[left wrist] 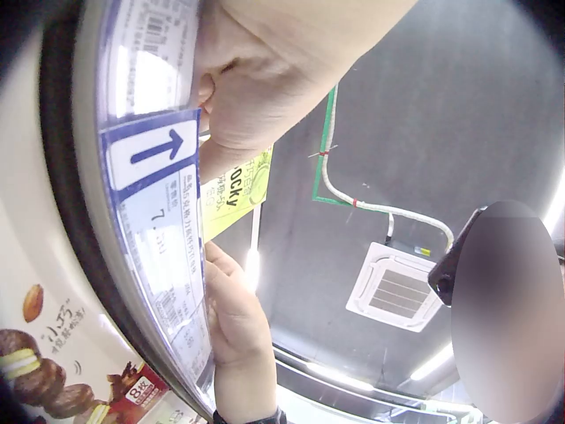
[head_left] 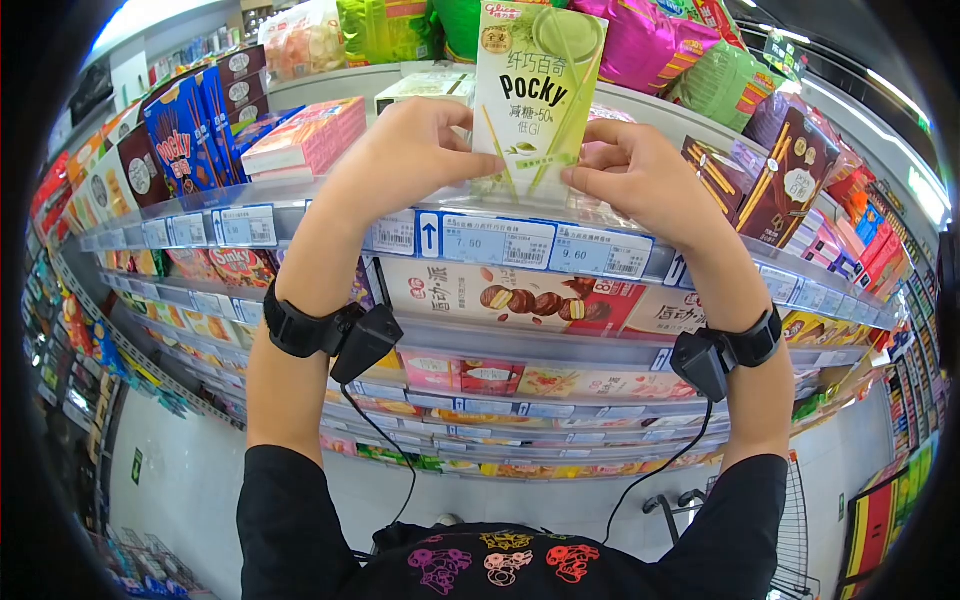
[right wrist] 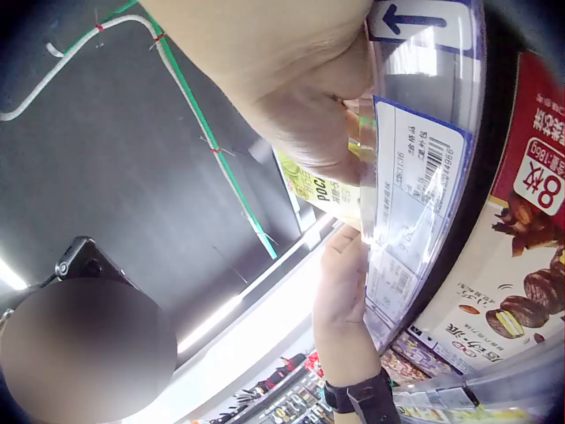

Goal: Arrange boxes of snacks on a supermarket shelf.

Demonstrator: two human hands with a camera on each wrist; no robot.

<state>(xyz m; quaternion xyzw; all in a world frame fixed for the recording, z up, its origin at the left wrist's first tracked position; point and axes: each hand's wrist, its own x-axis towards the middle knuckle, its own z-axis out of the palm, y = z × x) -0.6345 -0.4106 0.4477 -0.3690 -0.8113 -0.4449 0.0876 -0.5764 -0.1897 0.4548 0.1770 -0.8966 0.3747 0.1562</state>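
A light green and white Pocky box (head_left: pixel 536 100) stands upright at the front of the top shelf, between both hands. The left hand (head_left: pixel 415 155) holds its left side, the thumb on the lower front. On the opposite side, the right hand (head_left: pixel 640 170) grips the box with thumb and bent fingers. In the left wrist view part of the green box (left wrist: pixel 237 190) shows beyond the left hand (left wrist: pixel 265 79). The right wrist view has the box (right wrist: pixel 322 190) partly behind the right hand (right wrist: pixel 291 97).
Blue Pocky boxes (head_left: pixel 178 140) and a pink box (head_left: pixel 305 138) stand at left on the shelf, brown boxes (head_left: pixel 790 180) at right. Bagged snacks (head_left: pixel 640 40) lie behind. Price labels (head_left: pixel 495 240) line the shelf edge. A wire cart (head_left: pixel 790 530) is at lower right.
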